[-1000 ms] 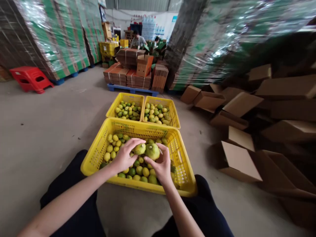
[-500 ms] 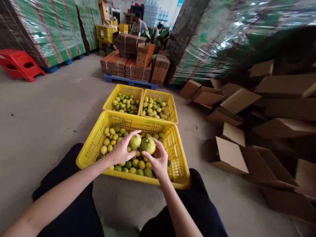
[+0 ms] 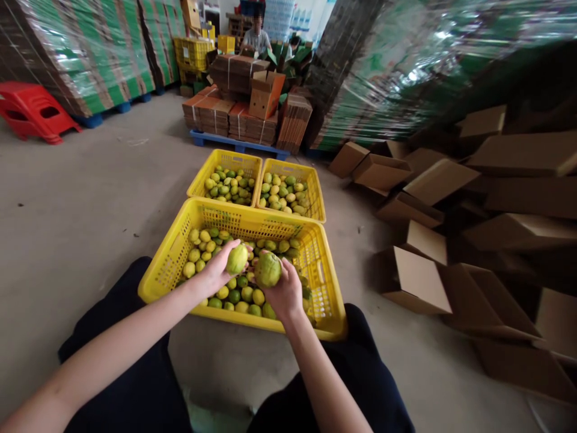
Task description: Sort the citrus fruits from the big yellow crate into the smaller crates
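My left hand [image 3: 219,266] is closed around a yellow-green lemon [image 3: 237,259], its thumb along the near side. In my right hand [image 3: 288,293] rests a larger, rounder green-yellow lemon [image 3: 268,269], with the fingers curled under and around it. Both fruits are held slightly apart above a large yellow plastic crate [image 3: 169,260]. Many yellow and green lemons [image 3: 246,294] lie in that crate, partly covered by my hands and forearms.
Behind stand two smaller yellow crates of lemons, left [image 3: 201,175] and right [image 3: 319,198]. Loose cardboard boxes [image 3: 421,279] pile up at right. Flattened cartons sit on a blue pallet [image 3: 238,146]. A red stool [image 3: 38,114] is at left; a person [image 3: 256,39] is at the back.
The two lemons have drawn apart a little. My left hand has turned its lemon and shifted left; my right hand has rolled so its lemon sits more in the palm.
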Demonstrator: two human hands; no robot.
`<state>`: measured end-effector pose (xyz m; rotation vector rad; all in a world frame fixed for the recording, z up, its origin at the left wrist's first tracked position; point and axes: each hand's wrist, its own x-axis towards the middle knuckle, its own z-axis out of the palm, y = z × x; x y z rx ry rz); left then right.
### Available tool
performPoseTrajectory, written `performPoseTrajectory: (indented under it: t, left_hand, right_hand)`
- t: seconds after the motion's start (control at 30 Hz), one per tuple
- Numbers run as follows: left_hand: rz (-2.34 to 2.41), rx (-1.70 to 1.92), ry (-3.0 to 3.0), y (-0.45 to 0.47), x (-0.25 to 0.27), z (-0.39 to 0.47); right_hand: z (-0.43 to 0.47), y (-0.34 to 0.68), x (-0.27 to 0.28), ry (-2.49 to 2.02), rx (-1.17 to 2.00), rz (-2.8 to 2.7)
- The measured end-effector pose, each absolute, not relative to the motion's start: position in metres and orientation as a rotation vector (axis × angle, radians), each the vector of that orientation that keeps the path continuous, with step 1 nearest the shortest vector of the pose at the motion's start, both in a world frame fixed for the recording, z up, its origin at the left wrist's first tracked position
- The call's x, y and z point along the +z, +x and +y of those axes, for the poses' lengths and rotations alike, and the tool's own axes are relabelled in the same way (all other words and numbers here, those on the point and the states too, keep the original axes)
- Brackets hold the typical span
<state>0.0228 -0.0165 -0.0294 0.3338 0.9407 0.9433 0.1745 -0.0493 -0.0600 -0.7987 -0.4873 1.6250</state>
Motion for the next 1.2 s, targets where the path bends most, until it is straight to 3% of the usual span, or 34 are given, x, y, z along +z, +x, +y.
performPoseTrajectory:
  t: [0.23, 0.53, 0.77, 1.2]
  left_hand:
    - [0.879, 0.943, 0.024, 0.024, -0.021, -0.016]
    - [0.887, 0.902, 0.104, 0.021, -0.023, -0.019]
    - [1.068, 0.824, -0.033, 0.024, -0.025, -0.02]
    - [0.983, 0.808, 0.062, 0.025, -0.017, -0.017]
  right_hand:
    - [-0.053, 0.167, -0.05, -0.883, 1.697, -0.339]
    - [-0.051, 0.169, -0.055, -0.95, 1.723, -0.235]
    - [-0.049, 0.175, -0.049, -0.896, 1.932, -0.145]
    - [-0.05, 0.173, -0.047, -0.897, 1.905, -0.241]
